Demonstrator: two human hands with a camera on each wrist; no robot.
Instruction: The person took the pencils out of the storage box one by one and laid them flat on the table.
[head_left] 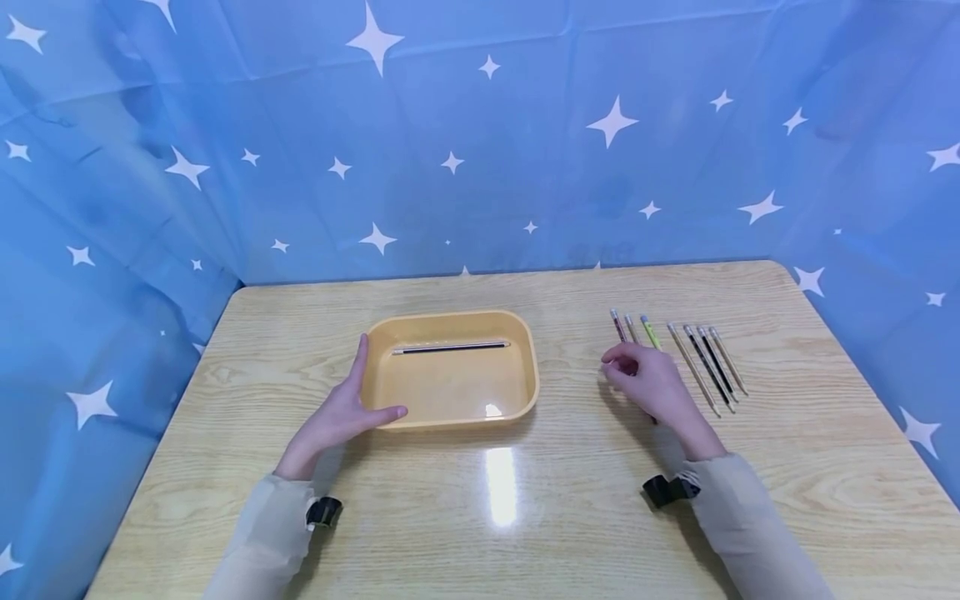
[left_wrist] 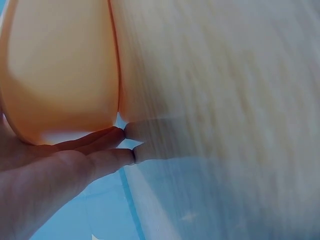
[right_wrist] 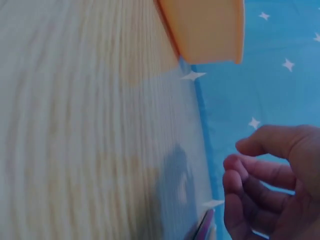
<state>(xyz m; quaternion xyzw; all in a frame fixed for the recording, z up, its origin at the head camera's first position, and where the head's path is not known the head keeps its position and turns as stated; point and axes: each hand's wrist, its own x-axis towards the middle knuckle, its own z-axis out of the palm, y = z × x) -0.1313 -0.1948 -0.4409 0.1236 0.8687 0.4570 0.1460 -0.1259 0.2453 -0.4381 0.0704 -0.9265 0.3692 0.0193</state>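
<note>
My left hand (head_left: 347,410) is spread against the near left corner of a shallow orange-yellow tray (head_left: 450,423), its thumb along the front edge. In the left wrist view its straight fingers lie along the tray's side. A dark pencil (head_left: 450,347) lies crosswise inside the tray. Over a row of pencils on the right, my right hand (head_left: 651,382) hovers with loosely curled fingers. In the right wrist view nothing shows between thumb and fingers. The hand partly hides a green pencil (head_left: 650,331), a tan pencil (head_left: 632,327) and a dark reddish pencil (head_left: 618,325).
Right of the right hand lie a tan pencil (head_left: 693,371), black pencils (head_left: 708,367) and another tan pencil (head_left: 729,362), side by side on the wooden table (head_left: 420,533). A blue curtain with white stars (head_left: 525,167) hangs behind the table's far edge.
</note>
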